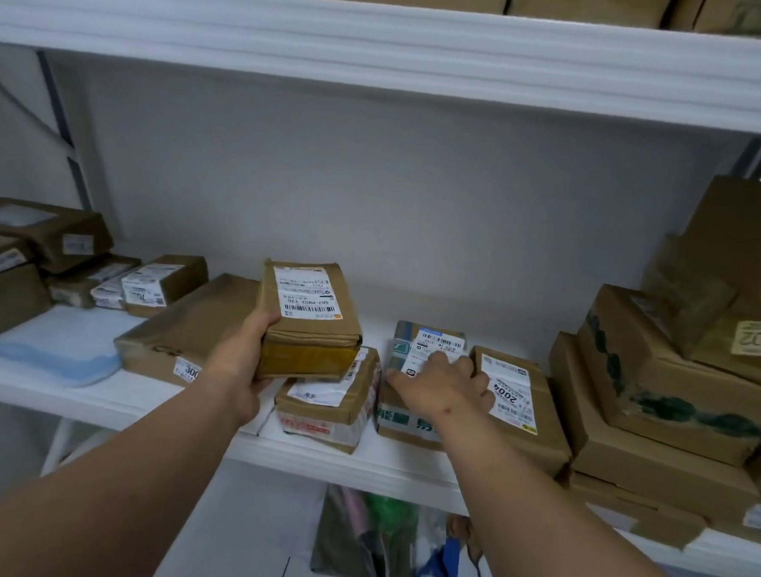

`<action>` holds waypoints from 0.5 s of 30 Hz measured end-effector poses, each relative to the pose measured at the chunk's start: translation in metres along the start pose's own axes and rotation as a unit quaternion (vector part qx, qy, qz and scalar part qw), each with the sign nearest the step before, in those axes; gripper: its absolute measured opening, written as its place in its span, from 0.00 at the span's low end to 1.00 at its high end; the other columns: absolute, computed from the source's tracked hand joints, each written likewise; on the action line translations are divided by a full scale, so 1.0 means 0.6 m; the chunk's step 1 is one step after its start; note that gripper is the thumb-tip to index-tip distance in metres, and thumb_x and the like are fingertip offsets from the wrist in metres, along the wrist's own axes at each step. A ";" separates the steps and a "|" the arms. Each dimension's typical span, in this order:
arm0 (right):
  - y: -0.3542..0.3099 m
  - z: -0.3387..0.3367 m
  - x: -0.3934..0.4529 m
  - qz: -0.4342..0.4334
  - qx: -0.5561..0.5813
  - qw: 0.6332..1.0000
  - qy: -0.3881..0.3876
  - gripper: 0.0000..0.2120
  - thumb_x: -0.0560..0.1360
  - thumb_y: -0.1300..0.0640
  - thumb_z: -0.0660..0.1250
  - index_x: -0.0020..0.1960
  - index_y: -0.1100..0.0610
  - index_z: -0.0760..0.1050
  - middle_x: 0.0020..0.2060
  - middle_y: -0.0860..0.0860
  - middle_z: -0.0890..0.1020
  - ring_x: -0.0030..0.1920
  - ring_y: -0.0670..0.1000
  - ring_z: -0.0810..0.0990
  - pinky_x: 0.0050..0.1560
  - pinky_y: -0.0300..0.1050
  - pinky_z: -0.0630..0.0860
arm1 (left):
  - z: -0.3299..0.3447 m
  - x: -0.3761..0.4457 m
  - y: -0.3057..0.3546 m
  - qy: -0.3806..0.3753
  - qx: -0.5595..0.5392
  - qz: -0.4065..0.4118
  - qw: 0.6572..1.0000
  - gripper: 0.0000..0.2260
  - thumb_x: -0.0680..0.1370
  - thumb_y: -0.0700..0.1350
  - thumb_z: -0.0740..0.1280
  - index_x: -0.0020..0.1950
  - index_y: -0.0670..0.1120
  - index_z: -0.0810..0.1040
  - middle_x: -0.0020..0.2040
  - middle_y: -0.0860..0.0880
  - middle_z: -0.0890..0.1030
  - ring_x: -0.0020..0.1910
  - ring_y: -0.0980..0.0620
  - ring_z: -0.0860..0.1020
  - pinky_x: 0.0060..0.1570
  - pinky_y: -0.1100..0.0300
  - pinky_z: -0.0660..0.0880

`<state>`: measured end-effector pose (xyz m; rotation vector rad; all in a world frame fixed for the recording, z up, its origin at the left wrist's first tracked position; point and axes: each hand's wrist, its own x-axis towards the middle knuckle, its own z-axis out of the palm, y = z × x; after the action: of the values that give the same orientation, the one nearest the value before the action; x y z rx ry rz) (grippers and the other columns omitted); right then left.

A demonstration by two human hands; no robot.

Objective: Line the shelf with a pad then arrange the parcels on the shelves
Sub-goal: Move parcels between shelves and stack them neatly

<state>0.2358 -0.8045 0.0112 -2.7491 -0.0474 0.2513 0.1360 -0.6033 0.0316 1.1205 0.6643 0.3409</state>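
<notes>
My left hand (240, 360) grips a small brown parcel (309, 315) with a white barcode label, held just above a taped parcel (333, 407) on the middle shelf (361, 461). My right hand (444, 386) rests with curled fingers on a small parcel with green print (426, 341), which lies on a larger box (400, 424). Beside it lies a flat brown parcel marked 2004 (522, 406). A white foam pad (60, 386) lines the shelf, and a light blue sheet (53, 350) lies on it at the left.
A long flat box (191, 327) lies left of my left hand. Several small parcels (40, 261) are stacked at the far left, large boxes (673, 383) at the right. The upper shelf (382, 45) carries a white pad and boxes. Bags (370, 539) sit below.
</notes>
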 end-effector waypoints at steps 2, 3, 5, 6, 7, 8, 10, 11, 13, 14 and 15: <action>-0.006 0.011 0.003 0.009 -0.034 0.999 -0.009 0.46 0.65 0.20 0.54 0.75 0.46 0.61 0.77 0.56 0.56 0.75 0.68 0.51 0.73 0.67 0.52 | -0.014 0.007 -0.006 0.005 0.002 -0.003 1.000 0.21 0.73 0.59 0.72 0.63 0.52 0.77 0.53 0.46 0.85 0.54 0.45 0.83 0.58 0.50 0.79; -0.008 0.017 0.004 0.006 -0.046 0.999 -0.010 0.47 0.65 0.19 0.54 0.76 0.45 0.59 0.78 0.56 0.54 0.76 0.69 0.48 0.73 0.69 0.49 | -0.020 0.009 -0.007 0.007 0.004 -0.005 1.000 0.23 0.73 0.60 0.72 0.64 0.52 0.76 0.55 0.46 0.84 0.55 0.45 0.82 0.58 0.49 0.78; -0.013 0.022 0.004 0.004 -0.060 0.998 -0.009 0.47 0.66 0.20 0.55 0.77 0.44 0.57 0.79 0.56 0.52 0.76 0.70 0.44 0.72 0.72 0.44 | -0.031 0.016 -0.008 0.011 0.010 -0.006 1.000 0.24 0.72 0.60 0.72 0.65 0.54 0.75 0.57 0.46 0.83 0.57 0.45 0.80 0.58 0.47 0.78; -0.017 0.024 0.004 0.002 -0.068 0.998 -0.011 0.47 0.65 0.20 0.55 0.77 0.44 0.56 0.79 0.57 0.52 0.77 0.69 0.44 0.71 0.73 0.43 | -0.036 0.020 -0.008 0.011 0.011 -0.009 1.000 0.23 0.72 0.60 0.72 0.65 0.54 0.75 0.57 0.46 0.82 0.57 0.45 0.80 0.58 0.47 0.78; -0.021 0.026 0.005 -0.001 -0.078 0.997 -0.015 0.47 0.65 0.20 0.55 0.77 0.43 0.56 0.79 0.57 0.52 0.77 0.69 0.45 0.71 0.73 0.42 | -0.038 0.024 -0.005 0.009 0.014 -0.012 1.000 0.23 0.73 0.60 0.72 0.65 0.54 0.75 0.58 0.46 0.82 0.57 0.44 0.80 0.58 0.46 0.78; -0.024 0.027 0.004 -0.007 -0.090 0.996 -0.015 0.46 0.65 0.20 0.55 0.76 0.43 0.56 0.78 0.58 0.54 0.77 0.69 0.47 0.72 0.72 0.43 | -0.039 0.026 -0.003 0.007 0.016 -0.014 1.000 0.23 0.73 0.60 0.72 0.65 0.54 0.74 0.58 0.46 0.82 0.57 0.44 0.80 0.58 0.46 0.78; -0.030 0.029 0.003 -0.019 -0.104 0.994 0.001 0.43 0.65 0.21 0.55 0.74 0.42 0.59 0.76 0.58 0.59 0.75 0.68 0.55 0.72 0.68 0.49 | -0.040 0.034 0.003 0.003 0.017 -0.015 1.000 0.22 0.74 0.59 0.71 0.66 0.54 0.74 0.58 0.46 0.82 0.57 0.44 0.80 0.58 0.46 0.78; -0.030 0.031 0.003 -0.016 -0.101 0.995 0.009 0.42 0.66 0.22 0.56 0.73 0.42 0.60 0.74 0.57 0.61 0.73 0.67 0.57 0.71 0.67 0.51 | -0.040 0.037 0.006 -0.001 0.019 -0.018 1.000 0.22 0.74 0.59 0.71 0.66 0.54 0.74 0.58 0.46 0.82 0.58 0.44 0.79 0.58 0.46 0.78; -0.031 0.035 0.002 -0.001 -0.087 0.996 0.013 0.41 0.65 0.22 0.57 0.72 0.41 0.60 0.73 0.55 0.61 0.72 0.67 0.59 0.70 0.66 0.54 | -0.040 0.043 0.009 -0.008 0.025 -0.019 0.999 0.23 0.74 0.59 0.71 0.66 0.54 0.73 0.59 0.46 0.81 0.58 0.44 0.79 0.58 0.45 0.78; -0.032 0.039 0.001 0.007 -0.082 0.997 0.013 0.41 0.64 0.22 0.57 0.71 0.40 0.60 0.73 0.55 0.60 0.71 0.67 0.60 0.69 0.66 0.56 | -0.041 0.046 0.011 -0.011 0.027 -0.019 0.999 0.23 0.74 0.59 0.71 0.66 0.54 0.73 0.59 0.46 0.81 0.58 0.44 0.79 0.58 0.45 0.78; -0.032 0.042 0.001 0.012 -0.075 0.997 0.015 0.41 0.63 0.21 0.58 0.71 0.40 0.60 0.73 0.55 0.59 0.70 0.66 0.61 0.68 0.65 0.59 | -0.043 0.048 0.012 -0.015 0.028 -0.018 0.999 0.22 0.74 0.59 0.71 0.66 0.54 0.73 0.58 0.46 0.81 0.58 0.44 0.79 0.57 0.45 0.78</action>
<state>0.2317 -0.7772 -0.0045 -2.9045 -0.0256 0.2212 0.1419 -0.5657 0.0224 1.1637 0.6704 0.2749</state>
